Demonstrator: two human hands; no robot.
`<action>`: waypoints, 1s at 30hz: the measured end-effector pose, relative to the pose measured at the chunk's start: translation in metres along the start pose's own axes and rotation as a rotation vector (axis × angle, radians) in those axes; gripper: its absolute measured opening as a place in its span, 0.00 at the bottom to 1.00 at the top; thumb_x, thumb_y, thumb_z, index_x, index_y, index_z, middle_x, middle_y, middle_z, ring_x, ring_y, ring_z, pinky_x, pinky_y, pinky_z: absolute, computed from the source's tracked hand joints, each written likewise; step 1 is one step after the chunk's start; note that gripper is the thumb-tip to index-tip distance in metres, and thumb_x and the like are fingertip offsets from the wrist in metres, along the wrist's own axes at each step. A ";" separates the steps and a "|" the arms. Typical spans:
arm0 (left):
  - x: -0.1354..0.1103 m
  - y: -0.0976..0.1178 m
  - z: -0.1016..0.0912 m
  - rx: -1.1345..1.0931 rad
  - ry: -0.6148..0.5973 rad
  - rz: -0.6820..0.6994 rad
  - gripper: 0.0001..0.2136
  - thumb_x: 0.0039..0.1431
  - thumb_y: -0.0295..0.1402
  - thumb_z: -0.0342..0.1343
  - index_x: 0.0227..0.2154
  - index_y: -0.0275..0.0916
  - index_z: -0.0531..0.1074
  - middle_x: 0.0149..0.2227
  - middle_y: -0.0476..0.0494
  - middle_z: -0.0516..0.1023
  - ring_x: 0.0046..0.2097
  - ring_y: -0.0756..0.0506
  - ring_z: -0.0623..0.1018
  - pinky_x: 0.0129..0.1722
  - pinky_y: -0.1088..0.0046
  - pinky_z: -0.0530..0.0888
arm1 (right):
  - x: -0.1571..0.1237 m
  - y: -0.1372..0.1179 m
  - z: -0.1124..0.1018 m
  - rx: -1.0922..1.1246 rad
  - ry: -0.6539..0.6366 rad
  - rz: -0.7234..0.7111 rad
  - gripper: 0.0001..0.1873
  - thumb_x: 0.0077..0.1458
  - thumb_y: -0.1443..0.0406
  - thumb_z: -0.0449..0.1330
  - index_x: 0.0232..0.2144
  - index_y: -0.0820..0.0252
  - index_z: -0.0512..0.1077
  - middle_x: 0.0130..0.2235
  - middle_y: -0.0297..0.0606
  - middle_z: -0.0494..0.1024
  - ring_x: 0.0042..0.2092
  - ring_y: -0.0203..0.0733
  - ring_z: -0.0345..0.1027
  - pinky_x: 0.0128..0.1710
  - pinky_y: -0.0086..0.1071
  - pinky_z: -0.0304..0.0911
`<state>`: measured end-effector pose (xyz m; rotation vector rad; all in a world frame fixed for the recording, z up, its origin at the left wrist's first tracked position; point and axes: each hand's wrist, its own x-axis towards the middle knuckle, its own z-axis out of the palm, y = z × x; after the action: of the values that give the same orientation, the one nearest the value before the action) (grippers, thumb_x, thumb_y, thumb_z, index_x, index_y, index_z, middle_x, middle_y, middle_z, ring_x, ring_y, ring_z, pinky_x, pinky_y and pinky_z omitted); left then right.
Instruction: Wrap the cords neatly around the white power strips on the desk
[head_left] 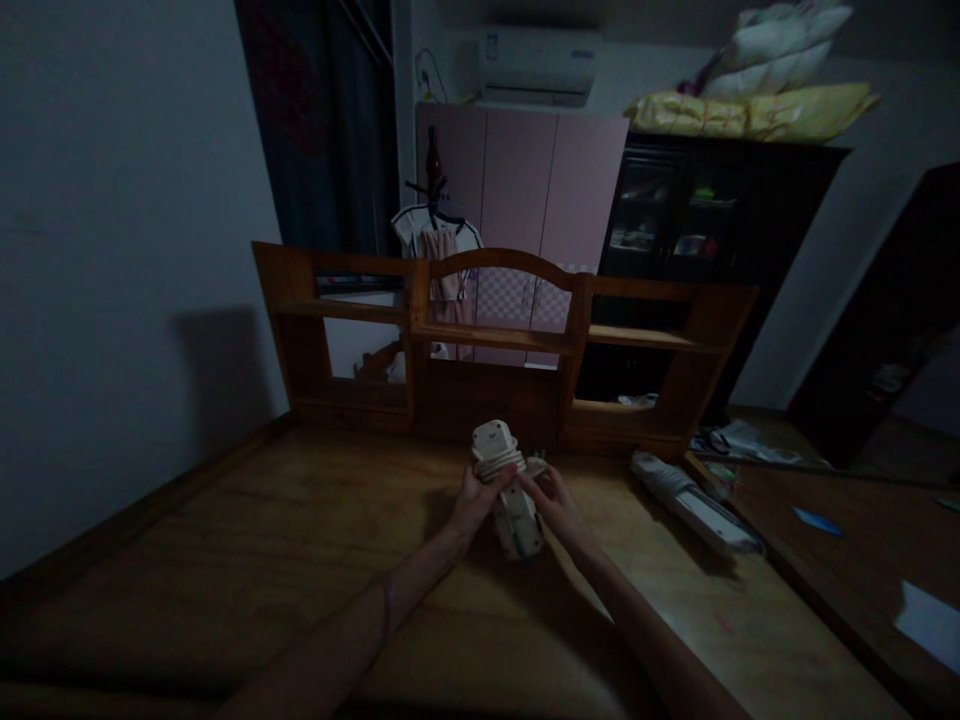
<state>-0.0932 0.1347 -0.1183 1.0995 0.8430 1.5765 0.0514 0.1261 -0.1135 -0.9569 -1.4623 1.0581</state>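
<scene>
A white power strip (pixel 519 522) is held over the wooden desk, its cord (pixel 498 460) wound round its middle. My left hand (pixel 475 498) grips it from the left, with the thumb lying over the wound cord. On the right side, my right hand (pixel 553 500) pinches the plug (pixel 536 466) at the cord's end, its prongs pointing up. The fingers of my left hand behind the strip are hidden.
Another power strip (pixel 697 510), wrapped in grey cord, lies on the desk (pixel 300 560) to the right. A wooden shelf unit (pixel 495 340) stands along the desk's back edge. A wall (pixel 135 300) borders the left. Paper (pixel 928 622) rests on a lower wooden surface at far right.
</scene>
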 end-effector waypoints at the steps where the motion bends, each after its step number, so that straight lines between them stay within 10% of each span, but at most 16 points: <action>1: -0.001 0.000 0.000 0.035 0.003 0.027 0.32 0.45 0.42 0.65 0.52 0.39 0.61 0.48 0.37 0.74 0.46 0.43 0.76 0.46 0.68 0.72 | 0.000 0.001 0.002 0.013 0.004 -0.020 0.28 0.51 0.48 0.60 0.47 0.59 0.63 0.47 0.44 0.72 0.49 0.49 0.67 0.50 0.41 0.63; 11: -0.019 0.017 0.000 0.359 -0.019 0.124 0.27 0.56 0.48 0.53 0.55 0.41 0.58 0.50 0.38 0.74 0.49 0.42 0.74 0.48 0.68 0.68 | -0.003 -0.003 0.005 0.050 0.049 0.007 0.25 0.49 0.50 0.62 0.42 0.59 0.65 0.43 0.42 0.74 0.46 0.47 0.68 0.48 0.39 0.63; 30: -0.002 -0.002 -0.001 0.128 -0.102 0.102 0.32 0.47 0.46 0.62 0.54 0.41 0.60 0.51 0.39 0.73 0.49 0.41 0.75 0.48 0.64 0.71 | 0.002 -0.003 -0.016 0.103 0.041 -0.134 0.17 0.55 0.52 0.58 0.36 0.59 0.64 0.37 0.37 0.72 0.38 0.42 0.69 0.35 0.33 0.67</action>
<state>-0.0934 0.1336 -0.1207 1.3211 0.8402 1.5525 0.0669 0.1290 -0.1087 -0.7920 -1.4043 1.0004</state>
